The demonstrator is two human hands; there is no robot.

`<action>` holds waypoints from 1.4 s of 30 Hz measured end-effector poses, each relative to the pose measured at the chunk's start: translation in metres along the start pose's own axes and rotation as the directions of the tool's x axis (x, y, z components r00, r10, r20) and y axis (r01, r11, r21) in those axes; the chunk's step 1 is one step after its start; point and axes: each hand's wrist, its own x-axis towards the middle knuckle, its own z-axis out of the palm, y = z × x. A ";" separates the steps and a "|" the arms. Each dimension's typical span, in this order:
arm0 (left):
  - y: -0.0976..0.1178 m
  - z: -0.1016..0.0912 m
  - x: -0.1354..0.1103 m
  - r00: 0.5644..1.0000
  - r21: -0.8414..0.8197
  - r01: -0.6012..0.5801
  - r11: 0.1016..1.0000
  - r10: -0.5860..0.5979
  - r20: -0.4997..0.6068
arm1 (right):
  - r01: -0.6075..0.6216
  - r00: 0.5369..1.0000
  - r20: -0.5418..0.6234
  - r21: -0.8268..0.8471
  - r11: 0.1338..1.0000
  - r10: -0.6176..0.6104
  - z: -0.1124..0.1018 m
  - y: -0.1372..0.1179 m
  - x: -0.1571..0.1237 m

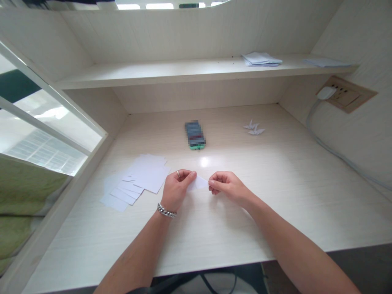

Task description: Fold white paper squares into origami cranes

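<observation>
A small white paper slip (198, 183) is held just above the pale wooden desk (275, 196), between both hands. My left hand (176, 188), with a ring and a metal bracelet, pinches its left end. My right hand (226, 186) pinches the right end with closed fingers. A spread of several white paper slips (134, 183) lies on the desk just left of my left hand.
A phone (194, 134) lies behind the hands at mid desk. Small folded white paper pieces (254, 128) sit at the back right. Paper stacks (261, 59) rest on the shelf above. A plug and cable (325, 94) run along the right wall. A window frame (52, 122) stands left.
</observation>
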 end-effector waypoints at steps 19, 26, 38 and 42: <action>-0.003 0.008 -0.003 0.997 0.083 0.049 0.995 -0.053 0.048 | -0.063 0.995 -0.069 0.126 0.990 0.072 0.015 -0.002 0.003; 0.001 -0.010 0.008 0.989 -0.094 0.070 0.993 -0.082 -0.127 | -0.051 0.996 -0.058 0.164 0.985 0.061 0.003 -0.008 -0.002; -0.001 0.009 -0.006 0.995 0.163 -0.045 0.986 0.030 0.092 | 0.009 0.998 -0.061 -0.068 0.998 -0.013 0.004 -0.001 0.002; -0.003 0.008 -0.005 0.996 0.174 -0.051 0.983 0.038 0.082 | 0.006 0.998 -0.055 -0.097 0.995 -0.011 0.003 0.001 0.003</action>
